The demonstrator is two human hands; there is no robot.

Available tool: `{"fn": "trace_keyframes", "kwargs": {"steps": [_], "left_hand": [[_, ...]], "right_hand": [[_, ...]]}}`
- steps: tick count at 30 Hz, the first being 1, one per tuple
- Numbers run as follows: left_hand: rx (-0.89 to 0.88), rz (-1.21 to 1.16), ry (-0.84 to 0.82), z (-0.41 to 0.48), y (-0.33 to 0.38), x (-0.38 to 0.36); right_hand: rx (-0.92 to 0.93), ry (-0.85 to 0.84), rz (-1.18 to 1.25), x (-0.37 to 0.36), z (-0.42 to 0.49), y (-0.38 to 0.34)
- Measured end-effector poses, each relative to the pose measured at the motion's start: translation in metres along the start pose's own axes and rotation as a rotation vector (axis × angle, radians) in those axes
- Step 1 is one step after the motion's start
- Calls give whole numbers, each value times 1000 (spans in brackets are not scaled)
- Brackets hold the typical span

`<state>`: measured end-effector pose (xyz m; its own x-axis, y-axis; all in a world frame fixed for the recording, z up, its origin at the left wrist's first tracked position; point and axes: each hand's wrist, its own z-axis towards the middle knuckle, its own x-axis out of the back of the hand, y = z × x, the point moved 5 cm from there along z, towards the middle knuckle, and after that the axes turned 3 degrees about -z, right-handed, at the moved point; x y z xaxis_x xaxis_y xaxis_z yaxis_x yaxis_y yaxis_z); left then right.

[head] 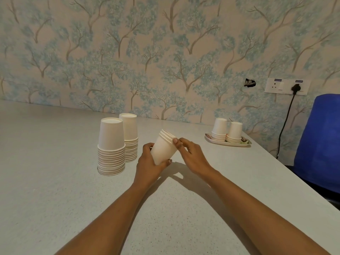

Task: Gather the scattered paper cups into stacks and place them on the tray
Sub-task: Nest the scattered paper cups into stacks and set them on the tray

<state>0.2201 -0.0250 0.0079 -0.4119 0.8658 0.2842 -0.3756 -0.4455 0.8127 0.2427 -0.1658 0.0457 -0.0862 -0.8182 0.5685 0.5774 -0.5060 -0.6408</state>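
Both hands grip one short stack (164,147): left hand (150,163) cradles base, right hand (191,155) pinches rims, likely squaring them. Tray (246,143) well apart.

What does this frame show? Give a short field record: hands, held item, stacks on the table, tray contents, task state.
left hand: grip around the base end of the held stack
right hand: fingertips at the rim end
held stack: a few nested paper cups, tilted, above the table
table stacks: front stack and back stack, upside down, side by side
tray: two short upside-down stacks, left one, right one
task state: the held and table stacks are not yet on the tray
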Motion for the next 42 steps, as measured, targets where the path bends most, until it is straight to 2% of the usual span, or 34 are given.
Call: {"fn": "trace_keyframes", "kwargs": {"steps": [5, 12, 17, 22, 27, 30, 34, 37, 42], "left_hand": [[-17, -34, -14, -1, 0, 0], [3, -27, -75, -2, 1, -5], [5, -68, -59, -11, 5, 3], [-25, -32, 198, -24, 12, 33], [-79, 132, 574, -37, 26, 73], [-27, 164, 703, -36, 14, 102], [152, 74, 598, -23, -22, 124], [263, -1, 439, -13, -40, 123], [304, -132, 257, -3, -46, 114]], "right_hand": [[-103, -57, 171, -19, -8, -4], [-245, 91, 396, -25, -19, -9], [-299, 178, 377, -20, -21, -8], [-342, 257, 377, -11, -19, -8], [-339, 188, 371, -15, -16, -18], [-320, 116, 406, -22, -15, -28], [-270, 50, 369, -30, -10, -45], [-187, 18, 159, -28, 3, -64], [-15, -68, -170, -28, 31, -107]]}}
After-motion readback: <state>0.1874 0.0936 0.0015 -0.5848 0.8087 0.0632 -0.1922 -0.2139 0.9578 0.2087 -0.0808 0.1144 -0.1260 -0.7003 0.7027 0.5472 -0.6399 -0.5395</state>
